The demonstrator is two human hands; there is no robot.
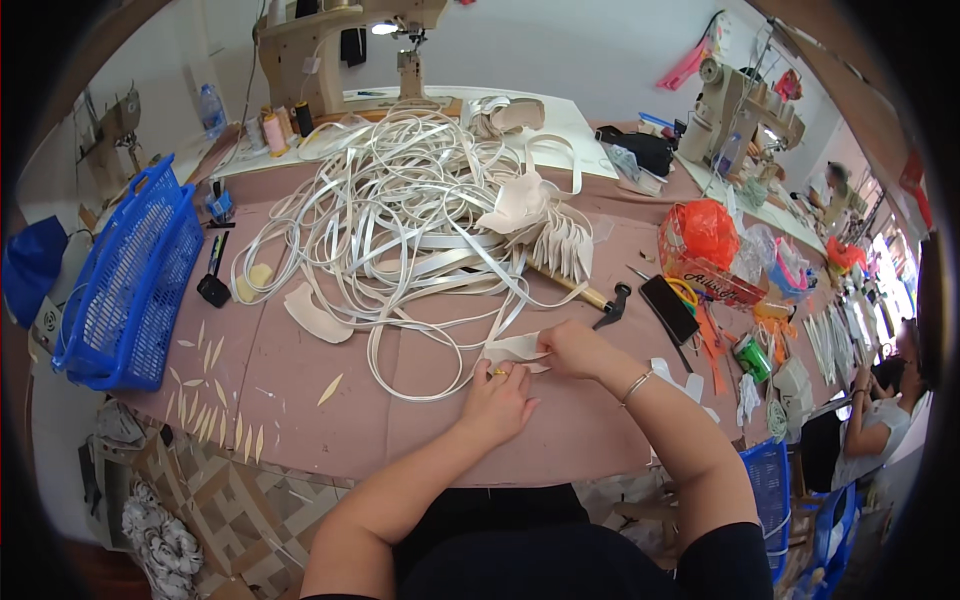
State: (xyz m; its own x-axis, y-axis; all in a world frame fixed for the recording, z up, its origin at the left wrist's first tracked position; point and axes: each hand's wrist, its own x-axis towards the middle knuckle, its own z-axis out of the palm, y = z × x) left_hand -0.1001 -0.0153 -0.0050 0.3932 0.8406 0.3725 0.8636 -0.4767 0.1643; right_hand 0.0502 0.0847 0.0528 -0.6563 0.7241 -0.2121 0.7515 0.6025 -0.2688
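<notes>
Brown-covered worktable (390,430): pale piece (515,349) before strap heap (415,200), right hand (578,351) pinching one end; left hand (499,402) touching other, grip I can't tell. Looks light, soft; I'd hold both ends.

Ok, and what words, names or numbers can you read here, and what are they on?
Red box: big lettering, which I won't copy out.
Green can: printing too small and blurred to read.
Bottle at the back left: I can't make out any words.
</notes>
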